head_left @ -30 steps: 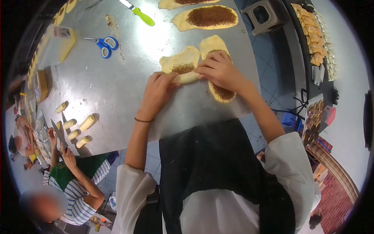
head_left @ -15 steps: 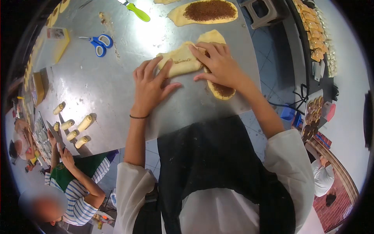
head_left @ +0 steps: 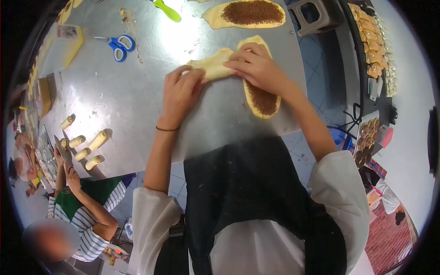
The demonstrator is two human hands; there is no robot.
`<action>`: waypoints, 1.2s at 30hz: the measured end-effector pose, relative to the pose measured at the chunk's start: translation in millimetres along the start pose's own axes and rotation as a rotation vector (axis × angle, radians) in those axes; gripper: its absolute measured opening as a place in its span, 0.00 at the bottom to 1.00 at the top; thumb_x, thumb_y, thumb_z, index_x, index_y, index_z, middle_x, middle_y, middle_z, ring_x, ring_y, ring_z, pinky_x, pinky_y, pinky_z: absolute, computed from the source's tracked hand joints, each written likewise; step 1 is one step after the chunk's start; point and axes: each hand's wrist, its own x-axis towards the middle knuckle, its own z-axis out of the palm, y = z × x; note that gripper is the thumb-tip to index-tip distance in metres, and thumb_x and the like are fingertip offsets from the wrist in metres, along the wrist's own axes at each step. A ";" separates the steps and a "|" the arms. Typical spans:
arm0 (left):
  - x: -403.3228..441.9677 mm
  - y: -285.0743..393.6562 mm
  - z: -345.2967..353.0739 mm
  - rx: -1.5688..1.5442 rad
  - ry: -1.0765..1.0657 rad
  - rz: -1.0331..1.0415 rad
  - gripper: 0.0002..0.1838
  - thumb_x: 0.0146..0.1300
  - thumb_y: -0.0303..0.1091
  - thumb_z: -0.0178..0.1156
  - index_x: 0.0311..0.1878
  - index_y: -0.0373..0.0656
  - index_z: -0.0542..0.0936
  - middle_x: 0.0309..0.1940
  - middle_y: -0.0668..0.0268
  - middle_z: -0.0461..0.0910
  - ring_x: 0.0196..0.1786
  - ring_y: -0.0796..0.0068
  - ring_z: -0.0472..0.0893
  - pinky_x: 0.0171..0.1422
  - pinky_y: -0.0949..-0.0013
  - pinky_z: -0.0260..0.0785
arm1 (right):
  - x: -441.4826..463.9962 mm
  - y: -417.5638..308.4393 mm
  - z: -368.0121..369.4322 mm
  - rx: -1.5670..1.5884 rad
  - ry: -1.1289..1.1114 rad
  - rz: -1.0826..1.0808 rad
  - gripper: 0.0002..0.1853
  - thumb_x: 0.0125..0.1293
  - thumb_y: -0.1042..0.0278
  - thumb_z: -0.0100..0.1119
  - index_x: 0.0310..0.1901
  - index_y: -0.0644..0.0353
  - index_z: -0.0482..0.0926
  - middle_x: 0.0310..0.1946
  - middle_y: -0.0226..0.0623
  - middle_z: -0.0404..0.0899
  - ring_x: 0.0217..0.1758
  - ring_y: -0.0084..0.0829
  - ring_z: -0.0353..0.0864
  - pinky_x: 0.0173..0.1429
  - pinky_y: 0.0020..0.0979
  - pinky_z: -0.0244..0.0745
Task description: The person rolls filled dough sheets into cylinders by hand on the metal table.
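A pale, partly rolled piece of dough [head_left: 214, 64] lies crosswise on the metal table. My left hand [head_left: 182, 94] is closed on its left end, fingers curled over the edge and thumb tucked below. At the opposite end my right hand [head_left: 259, 68] grips the dough with bent fingers pressed together. Beneath my right wrist and palm lies a flat oval of dough with brown filling [head_left: 263, 100], partly covered by that hand. Farther back sits another flat dough oval [head_left: 213, 18], its brown crumbly filling spread to the right.
Blue-handled scissors [head_left: 120, 47] and a green-handled tool [head_left: 167, 11] lie toward the back. Several small dough rolls [head_left: 97, 140] stand at left, beside a co-worker's hands [head_left: 73, 178] holding a knife. A plastic container [head_left: 64, 48] is at far left; a stool [head_left: 314, 16] stands beyond the right edge.
My spread fingers have curled in and closed on the dough's two ends. The dough has turned, so its brown-specked seam no longer shows. The view has shifted slightly.
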 end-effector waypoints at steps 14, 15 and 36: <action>9.0 1.4 6.0 -0.129 -0.055 -0.105 0.27 0.56 0.41 0.72 0.59 0.46 0.79 0.56 0.61 0.78 0.55 0.56 0.76 0.66 0.50 0.65 | 15.1 -2.1 3.1 0.217 -0.121 0.197 0.27 0.58 0.59 0.72 0.59 0.52 0.78 0.54 0.34 0.76 0.59 0.41 0.74 0.62 0.41 0.70; 9.4 -4.2 7.6 -0.134 -0.070 -0.082 0.27 0.55 0.39 0.73 0.59 0.46 0.80 0.56 0.61 0.78 0.54 0.57 0.77 0.64 0.53 0.66 | 14.9 0.9 2.9 0.214 -0.119 0.202 0.27 0.58 0.59 0.72 0.59 0.52 0.78 0.54 0.34 0.76 0.59 0.41 0.74 0.62 0.41 0.70; 30.1 -29.2 1.1 -0.063 -0.105 0.107 0.24 0.53 0.29 0.73 0.55 0.45 0.80 0.47 0.61 0.81 0.55 0.56 0.76 0.58 0.57 0.71 | 38.5 21.6 -0.4 -0.013 -0.209 -0.009 0.23 0.60 0.62 0.70 0.57 0.53 0.78 0.52 0.38 0.77 0.55 0.42 0.76 0.61 0.38 0.73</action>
